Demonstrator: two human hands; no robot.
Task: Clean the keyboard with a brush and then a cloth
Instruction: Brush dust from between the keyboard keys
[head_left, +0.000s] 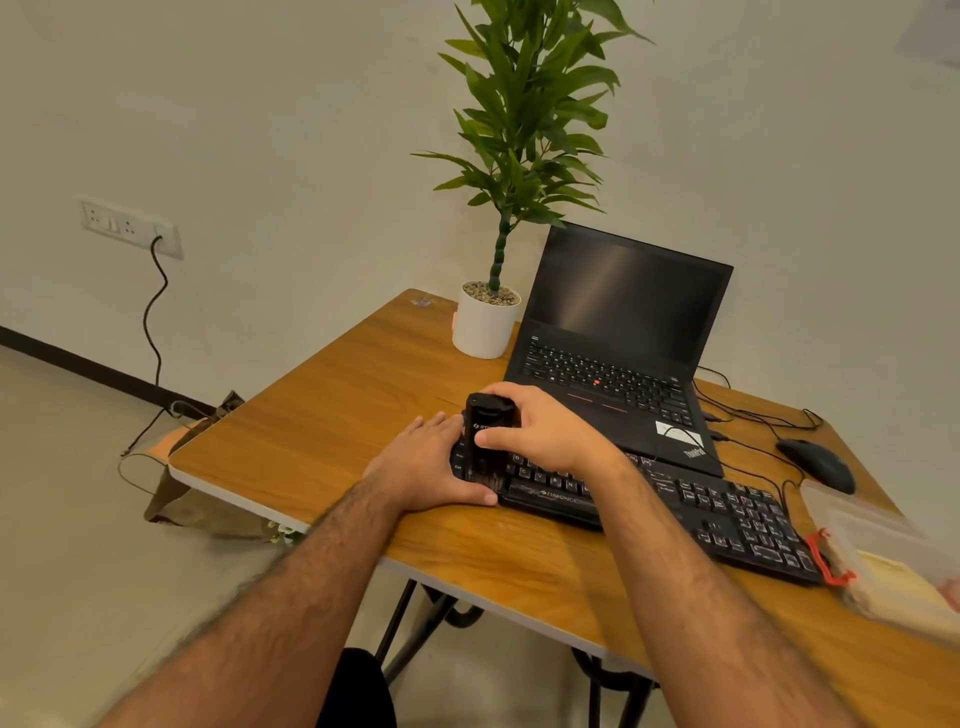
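While the table (322, 415) carries everything, the keyboard (701, 512) lies along its near edge, in front of the laptop (618, 332). Right hand (540, 431) grips the brush (487, 441), bristles down on the keyboard's left end. Left hand (431, 467) lies flat, fingers straight, bracing that end. Brush pass looks underway; cloth stage untouched, and I can't pick out a cloth.

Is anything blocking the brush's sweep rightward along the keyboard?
Nothing visible does. The right hand grips the brush on the keyboard's left end, beside the left hand. The remaining keys look bare.
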